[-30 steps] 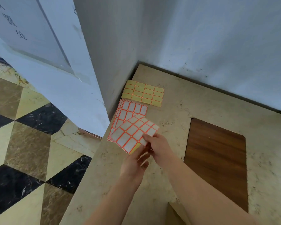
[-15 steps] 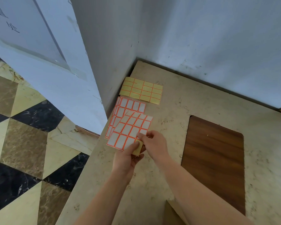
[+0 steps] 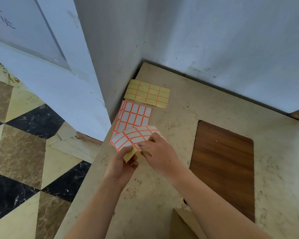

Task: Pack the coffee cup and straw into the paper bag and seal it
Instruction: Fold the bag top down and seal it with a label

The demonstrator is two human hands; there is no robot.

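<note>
A beige counter (image 3: 214, 104) meets grey walls in a corner. The left hand (image 3: 123, 167) pinches a bent label sheet (image 3: 135, 137); the right hand (image 3: 158, 153) seems to be peeling one label, blurred. Cup, straw and bag are out of view. Next: lift it cleanly for sealing.

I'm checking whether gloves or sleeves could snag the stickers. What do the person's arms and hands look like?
Both forearms are bare to the bottom of the picture: no sleeves show. The left hand and right hand wear no gloves, and no rings, watch or bracelet show. Nails look short and unpainted.
</note>
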